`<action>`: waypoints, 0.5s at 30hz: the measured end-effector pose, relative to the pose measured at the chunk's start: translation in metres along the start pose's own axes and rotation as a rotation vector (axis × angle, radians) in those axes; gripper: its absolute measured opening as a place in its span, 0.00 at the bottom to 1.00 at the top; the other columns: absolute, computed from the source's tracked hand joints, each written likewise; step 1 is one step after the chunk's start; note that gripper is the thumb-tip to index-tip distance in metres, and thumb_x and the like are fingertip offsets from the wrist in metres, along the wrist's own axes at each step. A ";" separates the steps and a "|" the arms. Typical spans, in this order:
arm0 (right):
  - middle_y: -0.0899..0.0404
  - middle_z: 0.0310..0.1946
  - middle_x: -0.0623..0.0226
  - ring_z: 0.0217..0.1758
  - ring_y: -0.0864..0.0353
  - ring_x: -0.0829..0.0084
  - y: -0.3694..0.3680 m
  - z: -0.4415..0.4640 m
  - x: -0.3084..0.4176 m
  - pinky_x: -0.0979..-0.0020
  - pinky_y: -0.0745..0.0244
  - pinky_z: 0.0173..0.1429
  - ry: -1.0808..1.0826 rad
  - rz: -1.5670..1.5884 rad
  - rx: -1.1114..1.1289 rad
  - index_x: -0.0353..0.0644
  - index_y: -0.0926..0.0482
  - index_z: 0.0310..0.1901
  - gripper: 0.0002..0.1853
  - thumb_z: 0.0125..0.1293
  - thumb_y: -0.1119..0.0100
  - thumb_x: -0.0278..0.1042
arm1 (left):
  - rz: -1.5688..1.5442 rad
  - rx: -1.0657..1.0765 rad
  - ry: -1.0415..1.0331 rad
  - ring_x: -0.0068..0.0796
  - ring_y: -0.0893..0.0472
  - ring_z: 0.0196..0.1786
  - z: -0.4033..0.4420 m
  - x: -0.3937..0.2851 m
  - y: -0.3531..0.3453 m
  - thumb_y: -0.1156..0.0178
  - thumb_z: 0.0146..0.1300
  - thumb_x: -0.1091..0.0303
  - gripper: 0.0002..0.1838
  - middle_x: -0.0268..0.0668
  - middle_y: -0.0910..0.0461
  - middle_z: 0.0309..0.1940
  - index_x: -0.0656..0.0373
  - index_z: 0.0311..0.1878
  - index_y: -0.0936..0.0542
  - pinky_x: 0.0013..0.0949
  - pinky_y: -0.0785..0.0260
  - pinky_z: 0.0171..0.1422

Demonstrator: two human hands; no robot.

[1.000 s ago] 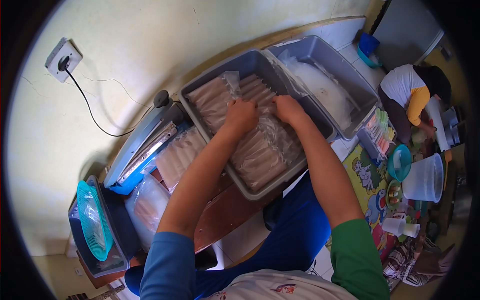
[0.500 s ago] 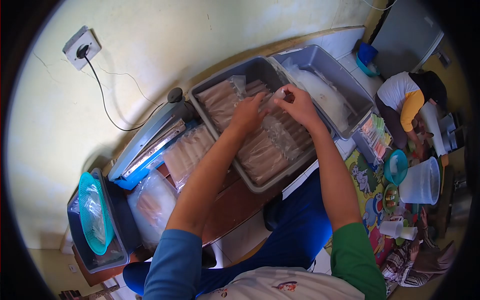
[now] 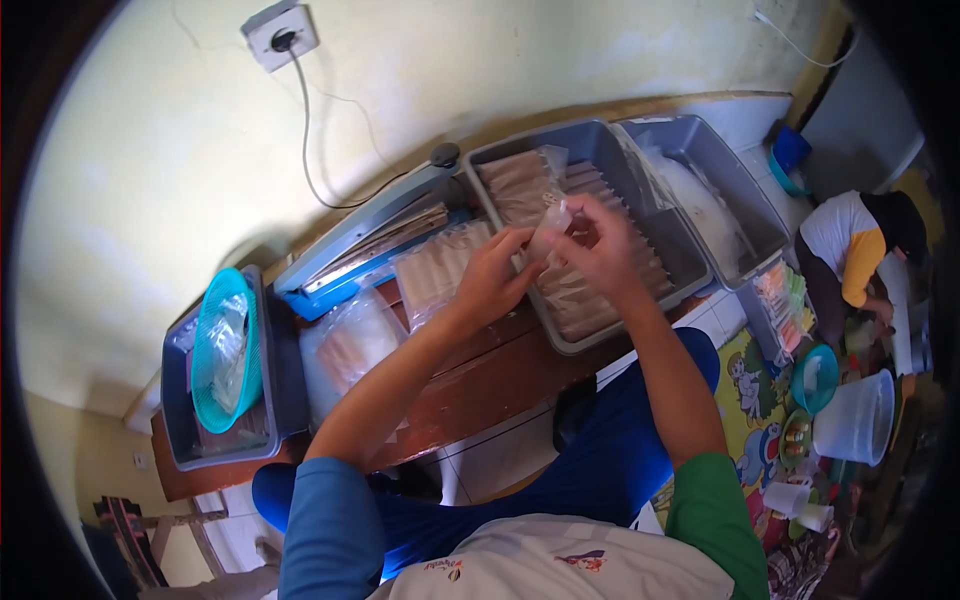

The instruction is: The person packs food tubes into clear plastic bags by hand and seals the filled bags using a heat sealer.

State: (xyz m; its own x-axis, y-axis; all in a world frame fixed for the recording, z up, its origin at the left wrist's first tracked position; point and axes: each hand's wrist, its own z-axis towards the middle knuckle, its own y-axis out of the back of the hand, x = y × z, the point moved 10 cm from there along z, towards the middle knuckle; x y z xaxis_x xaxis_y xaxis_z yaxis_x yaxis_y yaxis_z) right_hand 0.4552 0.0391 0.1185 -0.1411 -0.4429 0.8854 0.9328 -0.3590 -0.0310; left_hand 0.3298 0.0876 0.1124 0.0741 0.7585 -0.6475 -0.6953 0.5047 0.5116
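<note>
Between my hands is a filled plastic tube [image 3: 547, 236], pale brownish with a clear, twisted upper end. My left hand [image 3: 497, 275] is closed around its lower part. Fingers of my right hand [image 3: 603, 250], slightly blurred, pinch the clear end. Both hands are above the left edge of a grey tub [image 3: 690, 268], which holds rows of brown filled tubes [image 3: 640, 262] and clear-wrapped bundles of them. Left of my left hand, a wrapped bundle of tubes [image 3: 440, 270] lies on the brown wooden table [image 3: 460, 385].
A blue bag sealer [image 3: 345, 245] stands against the wall, its cord running to a socket [image 3: 280, 38]. At the left, a turquoise basket [image 3: 248, 365] rests on a dark tub [image 3: 180, 440]. Another grey tub [image 3: 765, 225] holds plastic bags. A person [image 3: 845, 240] sits at the right.
My view has turned, shifting the tubs rightward. My hands with the tube have moved from over the tub's middle to its left edge.
</note>
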 end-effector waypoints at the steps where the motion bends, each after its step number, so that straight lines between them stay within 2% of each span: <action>1: 0.19 0.35 0.68 0.34 0.20 0.83 -0.012 -0.005 0.000 0.78 0.22 0.35 0.003 0.008 0.014 0.35 0.22 0.46 0.16 0.58 0.30 0.27 | -0.035 0.018 0.072 0.50 0.20 0.47 -0.015 0.002 0.008 0.35 0.62 0.67 0.19 0.49 0.20 0.43 0.61 0.55 0.25 0.41 0.28 0.53; 3: 0.18 0.33 0.67 0.32 0.19 0.82 -0.042 -0.015 -0.015 0.77 0.22 0.34 -0.126 -0.025 0.116 0.34 0.23 0.45 0.16 0.58 0.29 0.28 | -0.060 0.023 0.149 0.49 0.19 0.49 -0.045 0.004 0.028 0.36 0.63 0.67 0.21 0.49 0.20 0.45 0.61 0.58 0.27 0.41 0.28 0.54; 5: 0.17 0.32 0.67 0.32 0.19 0.82 -0.067 -0.026 -0.029 0.77 0.22 0.34 -0.160 -0.061 0.197 0.34 0.23 0.45 0.16 0.59 0.28 0.29 | -0.048 0.078 0.313 0.47 0.19 0.52 -0.083 0.022 0.041 0.39 0.65 0.68 0.22 0.49 0.19 0.49 0.60 0.61 0.28 0.40 0.28 0.56; 6: 0.17 0.31 0.67 0.31 0.19 0.82 -0.083 -0.031 -0.037 0.76 0.22 0.34 -0.193 -0.108 0.264 0.33 0.23 0.44 0.16 0.59 0.28 0.30 | -0.038 0.065 0.327 0.47 0.19 0.52 -0.097 0.025 0.052 0.39 0.65 0.68 0.22 0.49 0.19 0.49 0.60 0.61 0.28 0.40 0.28 0.56; 8: 0.17 0.30 0.66 0.31 0.19 0.82 -0.108 -0.042 -0.045 0.76 0.22 0.33 -0.242 -0.064 0.332 0.33 0.23 0.44 0.16 0.60 0.29 0.30 | -0.121 0.096 0.378 0.32 0.18 0.47 -0.129 0.035 0.063 0.42 0.70 0.69 0.21 0.47 0.19 0.48 0.63 0.64 0.31 0.34 0.28 0.55; 9: 0.17 0.28 0.66 0.30 0.19 0.81 -0.123 -0.049 -0.051 0.76 0.21 0.33 -0.288 -0.032 0.382 0.32 0.23 0.45 0.16 0.60 0.29 0.30 | -0.159 0.108 0.426 0.28 0.20 0.47 -0.144 0.042 0.069 0.44 0.71 0.69 0.21 0.43 0.19 0.48 0.64 0.64 0.30 0.31 0.28 0.55; 10: 0.17 0.28 0.66 0.30 0.19 0.81 -0.134 -0.056 -0.054 0.76 0.21 0.33 -0.291 -0.022 0.406 0.32 0.23 0.45 0.16 0.60 0.29 0.30 | -0.151 0.090 0.443 0.28 0.20 0.47 -0.157 0.045 0.078 0.44 0.71 0.69 0.21 0.43 0.19 0.48 0.64 0.64 0.30 0.31 0.28 0.55; 12: 0.17 0.32 0.65 0.31 0.18 0.80 -0.155 -0.071 -0.064 0.76 0.21 0.33 -0.369 0.096 0.446 0.32 0.23 0.47 0.15 0.61 0.31 0.28 | -0.350 0.072 0.597 0.31 0.19 0.52 -0.185 0.056 0.088 0.42 0.70 0.65 0.20 0.42 0.19 0.50 0.62 0.62 0.27 0.34 0.28 0.56; 13: 0.17 0.32 0.65 0.31 0.18 0.80 -0.164 -0.076 -0.064 0.76 0.21 0.33 -0.370 0.102 0.471 0.32 0.23 0.47 0.15 0.61 0.31 0.28 | -0.423 0.062 0.645 0.24 0.21 0.47 -0.196 0.058 0.093 0.42 0.71 0.65 0.20 0.38 0.19 0.48 0.64 0.62 0.26 0.30 0.27 0.52; 15: 0.20 0.38 0.62 0.36 0.18 0.77 -0.180 -0.091 -0.071 0.76 0.20 0.37 -0.488 0.208 0.509 0.33 0.26 0.52 0.17 0.63 0.34 0.23 | -0.462 0.090 0.686 0.23 0.21 0.45 -0.212 0.057 0.103 0.42 0.71 0.65 0.20 0.37 0.18 0.46 0.64 0.62 0.25 0.29 0.27 0.50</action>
State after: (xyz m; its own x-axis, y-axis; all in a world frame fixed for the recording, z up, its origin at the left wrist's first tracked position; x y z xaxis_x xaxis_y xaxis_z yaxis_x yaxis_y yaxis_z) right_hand 0.2666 0.0600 0.0192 0.1085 -0.0013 0.9941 0.9795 0.1711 -0.1067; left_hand 0.1106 0.0958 0.0085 -0.1341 0.0621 -0.9890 -0.6401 0.7565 0.1343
